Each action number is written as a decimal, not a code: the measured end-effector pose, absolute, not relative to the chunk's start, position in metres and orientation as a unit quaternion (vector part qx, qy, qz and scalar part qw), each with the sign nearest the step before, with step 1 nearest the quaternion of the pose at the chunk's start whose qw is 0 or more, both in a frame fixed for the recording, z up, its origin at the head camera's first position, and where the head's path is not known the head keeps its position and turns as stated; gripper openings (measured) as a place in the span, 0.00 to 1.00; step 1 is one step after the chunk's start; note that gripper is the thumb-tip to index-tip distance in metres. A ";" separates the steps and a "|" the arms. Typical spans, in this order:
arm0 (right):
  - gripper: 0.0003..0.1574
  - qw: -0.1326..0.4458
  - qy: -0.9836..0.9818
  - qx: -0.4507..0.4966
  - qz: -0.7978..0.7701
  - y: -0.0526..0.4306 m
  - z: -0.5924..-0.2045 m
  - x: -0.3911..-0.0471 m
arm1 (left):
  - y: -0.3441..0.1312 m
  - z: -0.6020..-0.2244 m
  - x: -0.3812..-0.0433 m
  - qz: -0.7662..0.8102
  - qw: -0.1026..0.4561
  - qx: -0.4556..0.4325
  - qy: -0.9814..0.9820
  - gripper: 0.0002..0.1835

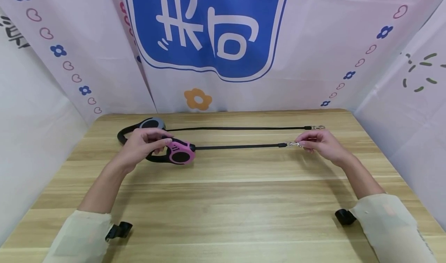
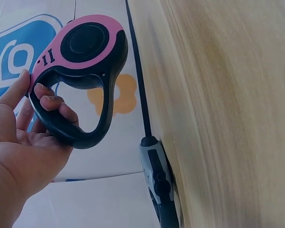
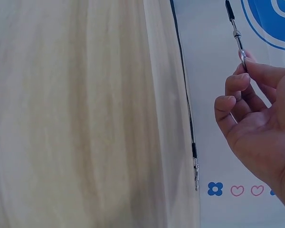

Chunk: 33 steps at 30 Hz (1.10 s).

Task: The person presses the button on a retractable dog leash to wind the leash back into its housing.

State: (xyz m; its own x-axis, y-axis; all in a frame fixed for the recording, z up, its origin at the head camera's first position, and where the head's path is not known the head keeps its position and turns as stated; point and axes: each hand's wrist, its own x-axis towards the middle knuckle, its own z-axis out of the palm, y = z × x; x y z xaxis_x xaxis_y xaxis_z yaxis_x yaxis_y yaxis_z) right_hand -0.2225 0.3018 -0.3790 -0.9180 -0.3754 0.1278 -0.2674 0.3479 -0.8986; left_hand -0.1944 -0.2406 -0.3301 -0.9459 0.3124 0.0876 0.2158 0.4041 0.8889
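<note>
A pink and black retractable dog leash (image 1: 182, 153) is gripped by its loop handle in my left hand (image 1: 143, 145); the left wrist view shows the fingers (image 2: 57, 102) curled through the loop. Its black strap (image 1: 240, 146) runs out to the right, nearly straight. At the far end my right hand (image 1: 322, 143) pinches the silver snap hook (image 1: 293, 144) between thumb and fingertips. Behind lies a second retractable leash, grey and black (image 1: 152, 123), partly hidden by my left hand. Its strap (image 1: 237, 128) stretches along the table to another silver hook (image 1: 318, 127).
Both leashes are over a wood-grain table (image 1: 223, 208). A white printed cloth (image 1: 299, 88) with a blue sign and an orange flower hangs along its back edge. White cloth walls stand on the left and right. Small black devices (image 1: 345, 217) sit at both wrists.
</note>
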 end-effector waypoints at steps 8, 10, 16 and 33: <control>0.09 0.050 0.817 -0.204 -0.538 0.299 -0.378 -0.223 | -0.239 -0.329 -0.196 0.528 0.046 0.159 0.833 0.14; 0.09 0.048 0.815 -0.209 -0.538 0.299 -0.378 -0.224 | -0.239 -0.329 -0.196 0.527 0.045 0.159 0.834 0.14; 0.09 0.051 0.809 -0.220 -0.543 0.300 -0.379 -0.225 | -0.238 -0.328 -0.196 0.527 0.046 0.157 0.834 0.14; 0.09 0.062 0.820 -0.211 -0.528 0.293 -0.377 -0.226 | -0.238 -0.328 -0.198 0.531 0.049 0.165 0.830 0.14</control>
State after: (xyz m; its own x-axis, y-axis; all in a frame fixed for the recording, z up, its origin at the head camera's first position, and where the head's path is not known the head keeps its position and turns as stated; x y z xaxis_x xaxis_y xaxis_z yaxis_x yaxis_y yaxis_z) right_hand -0.2264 0.2926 -0.3770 -0.9036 -0.4110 0.1207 -0.2799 0.3532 -0.8927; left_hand -0.1979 -0.2383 -0.3281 -0.9405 0.3265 0.0939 0.2221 0.3817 0.8972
